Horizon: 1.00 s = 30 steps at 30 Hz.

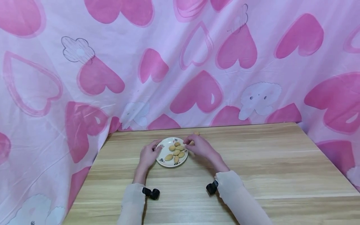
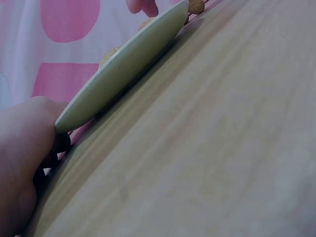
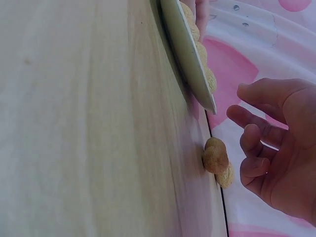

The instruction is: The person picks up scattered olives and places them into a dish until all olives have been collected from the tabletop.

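A round white plate (image 1: pixel 166 162) with small printed motifs sits on the table, and several unshelled peanuts (image 1: pixel 176 152) lie on it. My left hand (image 1: pixel 150 154) pinches its left rim, thumb over the edge and the other fingers lower down, as the left wrist view also shows. At the right rim hovers my right hand (image 1: pixel 199 146). Its fingers are loosely bent with nothing between them in the right wrist view. Below that hand, two peanuts lie on the table, a nearer peanut (image 3: pixel 216 155) partly covering a farther peanut (image 3: pixel 225 176).
The wooden table (image 1: pixel 253 175) reaches back to a pink-and-white curtain (image 1: pixel 197 93) printed with hearts. Each sleeve carries a black wrist camera, a left camera (image 1: pixel 152 193) and a right camera (image 1: pixel 212 187).
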Each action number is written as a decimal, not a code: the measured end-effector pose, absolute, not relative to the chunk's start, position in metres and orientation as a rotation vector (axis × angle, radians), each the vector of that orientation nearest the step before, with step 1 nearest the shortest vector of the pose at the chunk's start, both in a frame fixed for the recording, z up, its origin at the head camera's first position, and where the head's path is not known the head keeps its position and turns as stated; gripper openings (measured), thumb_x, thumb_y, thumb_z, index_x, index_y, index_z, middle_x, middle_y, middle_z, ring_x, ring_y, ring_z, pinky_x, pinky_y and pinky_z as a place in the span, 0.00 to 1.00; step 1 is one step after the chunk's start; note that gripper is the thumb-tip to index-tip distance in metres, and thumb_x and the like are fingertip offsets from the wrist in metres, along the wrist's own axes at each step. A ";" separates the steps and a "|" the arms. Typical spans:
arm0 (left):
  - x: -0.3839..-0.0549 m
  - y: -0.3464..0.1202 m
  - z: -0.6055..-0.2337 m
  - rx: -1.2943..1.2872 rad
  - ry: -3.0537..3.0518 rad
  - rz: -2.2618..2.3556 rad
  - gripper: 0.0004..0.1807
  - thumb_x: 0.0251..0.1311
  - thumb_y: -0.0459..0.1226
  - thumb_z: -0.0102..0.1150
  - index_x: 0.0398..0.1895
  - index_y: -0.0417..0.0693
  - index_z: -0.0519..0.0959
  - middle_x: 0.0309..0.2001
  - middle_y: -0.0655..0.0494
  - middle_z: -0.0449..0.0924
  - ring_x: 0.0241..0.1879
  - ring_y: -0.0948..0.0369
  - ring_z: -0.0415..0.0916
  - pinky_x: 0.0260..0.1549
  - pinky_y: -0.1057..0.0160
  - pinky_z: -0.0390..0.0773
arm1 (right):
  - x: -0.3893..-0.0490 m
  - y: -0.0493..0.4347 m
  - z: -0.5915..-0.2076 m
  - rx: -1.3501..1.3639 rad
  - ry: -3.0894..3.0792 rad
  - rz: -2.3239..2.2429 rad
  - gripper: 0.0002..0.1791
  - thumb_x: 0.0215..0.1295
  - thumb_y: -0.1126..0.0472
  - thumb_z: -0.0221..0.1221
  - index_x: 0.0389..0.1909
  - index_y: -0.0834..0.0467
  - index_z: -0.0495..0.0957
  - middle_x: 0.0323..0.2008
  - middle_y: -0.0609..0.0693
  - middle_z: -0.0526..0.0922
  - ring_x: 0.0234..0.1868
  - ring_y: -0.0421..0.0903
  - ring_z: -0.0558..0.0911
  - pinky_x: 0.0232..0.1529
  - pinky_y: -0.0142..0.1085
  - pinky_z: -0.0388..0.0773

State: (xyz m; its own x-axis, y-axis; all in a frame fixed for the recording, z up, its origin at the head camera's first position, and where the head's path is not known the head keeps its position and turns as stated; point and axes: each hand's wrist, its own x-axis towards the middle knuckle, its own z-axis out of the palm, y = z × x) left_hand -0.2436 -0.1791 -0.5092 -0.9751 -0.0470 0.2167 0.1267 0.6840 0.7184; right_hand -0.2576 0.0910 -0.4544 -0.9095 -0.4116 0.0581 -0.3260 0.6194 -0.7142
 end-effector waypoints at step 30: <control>-0.244 -0.181 -0.511 -0.079 -2.677 -1.153 0.17 0.67 0.43 0.60 0.58 0.60 0.81 0.21 0.59 0.67 0.20 0.61 0.61 0.26 0.61 0.62 | -0.248 0.114 -0.457 -0.479 2.760 -1.214 0.13 0.64 0.56 0.65 0.49 0.50 0.82 0.49 0.46 0.82 0.49 0.49 0.81 0.54 0.47 0.76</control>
